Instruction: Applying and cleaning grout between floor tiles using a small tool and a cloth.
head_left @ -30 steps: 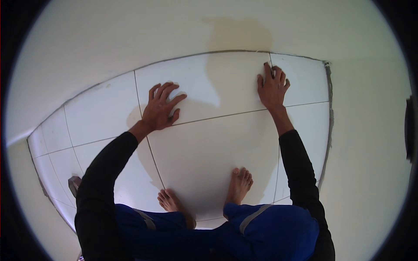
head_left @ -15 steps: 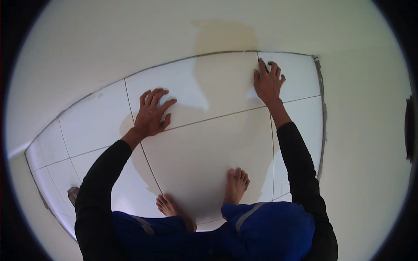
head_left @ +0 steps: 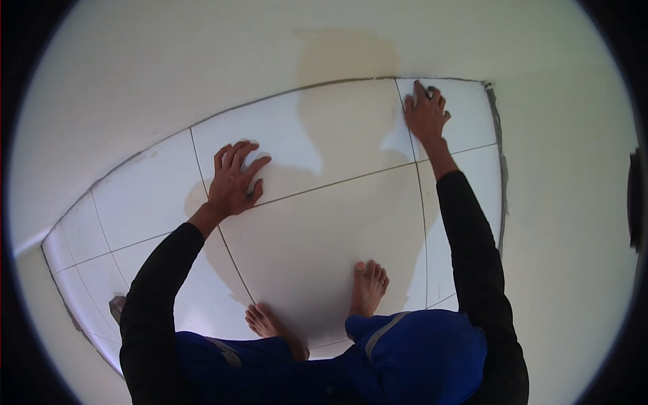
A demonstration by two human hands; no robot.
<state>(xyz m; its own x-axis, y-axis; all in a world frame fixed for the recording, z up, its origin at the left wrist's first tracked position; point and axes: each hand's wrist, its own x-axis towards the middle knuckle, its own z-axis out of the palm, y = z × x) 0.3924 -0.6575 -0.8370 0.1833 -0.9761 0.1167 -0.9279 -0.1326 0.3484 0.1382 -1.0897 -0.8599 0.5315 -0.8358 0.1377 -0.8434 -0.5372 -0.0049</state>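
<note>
My left hand (head_left: 235, 177) rests on the white tiled floor (head_left: 310, 219) with its fingers spread and bent, nothing held. My right hand (head_left: 426, 115) is farther forward, on the tile near the far corner, just right of a grout line and close to the foot of the wall (head_left: 351, 54). Its curled fingers are around a small dark object (head_left: 428, 93), mostly hidden and too small to name. A rough grey strip runs along the tile edges at the walls.
My bare feet (head_left: 368, 287) and blue trousers are below my hands. Pale walls (head_left: 567, 189) border the floor on the right and left. A brownish object (head_left: 116, 309) sits beside my left sleeve, and a dark shape (head_left: 633, 199) stands at the far right rim.
My right hand has moved right, off the grout line onto the corner tile, and slightly toward the back wall. My left hand stays in place on the floor; the view has shifted slightly.
</note>
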